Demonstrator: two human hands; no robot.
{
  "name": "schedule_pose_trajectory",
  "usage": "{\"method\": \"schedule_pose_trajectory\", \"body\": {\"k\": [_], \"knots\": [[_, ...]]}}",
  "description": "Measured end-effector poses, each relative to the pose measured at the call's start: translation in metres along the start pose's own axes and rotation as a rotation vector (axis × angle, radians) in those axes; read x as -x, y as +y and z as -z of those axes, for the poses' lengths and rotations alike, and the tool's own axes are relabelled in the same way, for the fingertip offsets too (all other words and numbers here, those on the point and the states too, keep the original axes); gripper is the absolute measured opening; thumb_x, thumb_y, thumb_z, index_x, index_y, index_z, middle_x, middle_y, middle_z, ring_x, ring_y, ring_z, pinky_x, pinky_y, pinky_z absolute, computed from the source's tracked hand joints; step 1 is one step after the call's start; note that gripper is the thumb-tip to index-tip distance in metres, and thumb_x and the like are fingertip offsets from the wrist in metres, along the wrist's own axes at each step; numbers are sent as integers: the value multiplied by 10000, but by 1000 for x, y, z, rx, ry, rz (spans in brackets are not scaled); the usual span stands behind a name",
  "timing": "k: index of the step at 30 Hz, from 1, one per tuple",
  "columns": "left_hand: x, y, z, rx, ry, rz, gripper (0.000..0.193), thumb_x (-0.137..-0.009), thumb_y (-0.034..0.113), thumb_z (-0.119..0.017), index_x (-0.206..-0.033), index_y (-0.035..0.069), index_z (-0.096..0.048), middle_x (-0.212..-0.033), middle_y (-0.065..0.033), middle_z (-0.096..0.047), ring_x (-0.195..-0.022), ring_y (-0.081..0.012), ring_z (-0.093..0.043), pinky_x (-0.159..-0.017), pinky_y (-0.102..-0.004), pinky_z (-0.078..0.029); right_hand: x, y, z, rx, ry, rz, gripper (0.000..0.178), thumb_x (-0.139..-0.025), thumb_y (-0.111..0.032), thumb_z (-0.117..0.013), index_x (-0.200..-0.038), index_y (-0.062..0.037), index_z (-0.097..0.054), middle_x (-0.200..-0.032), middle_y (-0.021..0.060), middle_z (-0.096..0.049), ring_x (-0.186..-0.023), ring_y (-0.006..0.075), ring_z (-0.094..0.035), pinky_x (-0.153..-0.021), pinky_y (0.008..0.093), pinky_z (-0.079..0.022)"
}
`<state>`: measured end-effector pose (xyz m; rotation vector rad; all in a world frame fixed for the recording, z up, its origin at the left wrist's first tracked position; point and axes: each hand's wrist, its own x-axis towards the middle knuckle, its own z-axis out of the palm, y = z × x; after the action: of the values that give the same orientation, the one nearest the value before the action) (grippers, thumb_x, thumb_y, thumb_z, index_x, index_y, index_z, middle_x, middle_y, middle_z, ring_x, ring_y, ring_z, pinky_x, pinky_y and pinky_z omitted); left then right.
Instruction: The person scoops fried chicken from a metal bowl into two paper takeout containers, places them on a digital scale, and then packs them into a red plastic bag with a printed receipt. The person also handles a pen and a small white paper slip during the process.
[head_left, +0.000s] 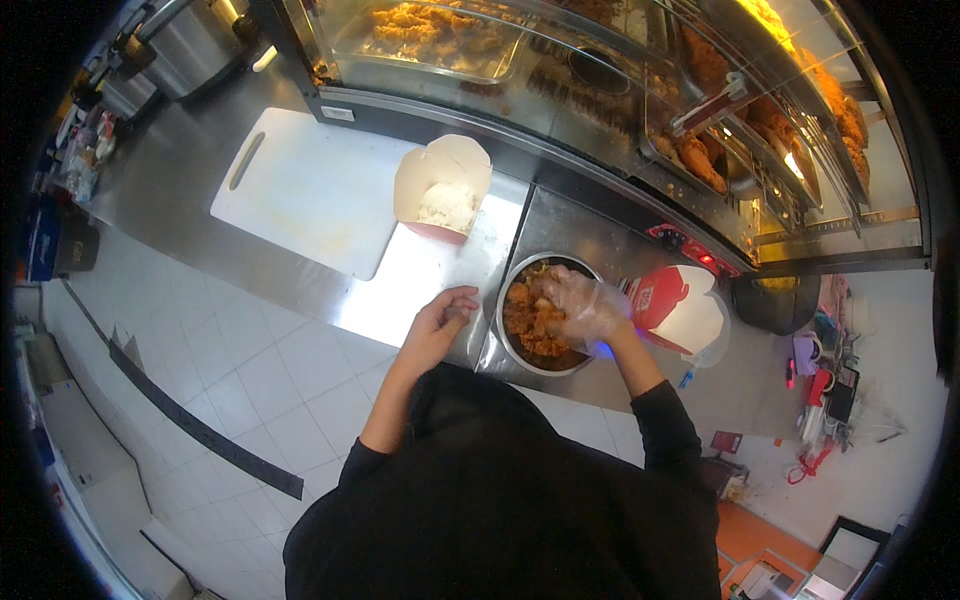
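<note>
A person in a black long-sleeved top leans over a stainless-steel worktop [160, 170], right hand [580, 305] in a clear plastic glove and reaching into a round metal bowl [540, 371] of browned, crumb-coated fried pieces [535, 330]. The gloved fingers touch the food on the bowl's right side; whether they pinch a piece or simply rest on it cannot be told. The bare left hand [445, 320] hovers near the worktop's front edge, just left of the bowl, its fingers loosely bent and slightly spread. Beyond it, an open paper box [412, 185] holds white rice [447, 207], at the right end of a white cutting board [300, 190]. A red-and-white carton [668, 300] sits just right of the bowl, near the right wrist. Along the back, a lit display case [430, 128] shows trays of golden fried food [430, 40].
</note>
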<state>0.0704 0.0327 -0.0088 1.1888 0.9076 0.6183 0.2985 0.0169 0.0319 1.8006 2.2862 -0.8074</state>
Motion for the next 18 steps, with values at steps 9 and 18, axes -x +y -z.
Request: {"method": "schedule_pose_trajectory", "body": {"k": [9,18], "knots": [[-1,11,-6,-11,-48,14,284,-766,32,-411,-1048,7,-438,-887,-59,-512,-820,-98,-457,-736,-210,-358,-10,-26,-9,72,-178,-368,669,-523,-276,-652,-1089,-56,-372,-1149,153,-357,-1037,297,-392,-769,380,-417],[1,9,-5,15,-87,11,301,-753,9,-399,-1052,0,-432,-897,-65,-509,-859,-112,-459,-760,-219,-353,5,31,-49,-264,65,-121,648,-491,-91,-572,-1111,-139,-392,-1166,144,-351,-1060,284,-373,-838,340,-375]]}}
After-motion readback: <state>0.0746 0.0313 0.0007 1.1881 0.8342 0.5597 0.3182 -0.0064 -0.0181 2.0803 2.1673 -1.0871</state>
